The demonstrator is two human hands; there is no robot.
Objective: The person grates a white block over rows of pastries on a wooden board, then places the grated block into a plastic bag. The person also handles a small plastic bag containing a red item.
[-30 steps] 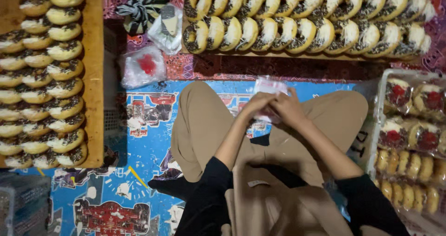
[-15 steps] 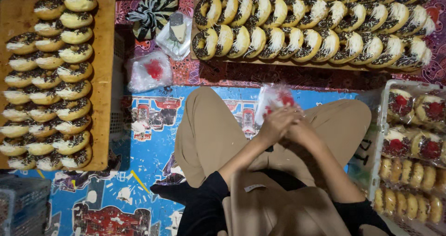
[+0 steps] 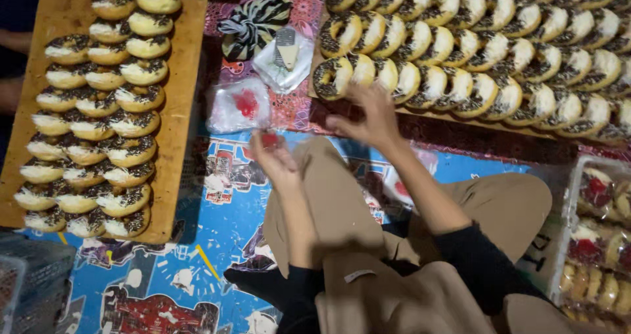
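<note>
Left hand (image 3: 276, 160) pinches a small red piece (image 3: 269, 139). Right hand (image 3: 371, 117) is open (fingers spread) just below the glazed doughnuts (image 3: 368, 71). A clear bag (image 3: 238, 105) at 11 o'clock of the left hand holds red pieces.

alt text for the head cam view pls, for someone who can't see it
A seated person's right hand reaches toward rows of iced doughnuts, while the left hand holds something small and red. A wooden board of more doughnuts lies to the left.

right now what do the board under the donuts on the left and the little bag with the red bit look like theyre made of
The board looks like bare wood, matte tan: a faint grain and no shine. The little bag beside it looks like thin clear plastic: crinkled, glossy, the red showing through. The donuts carry white icing and dark sprinkles, it seems.
</note>
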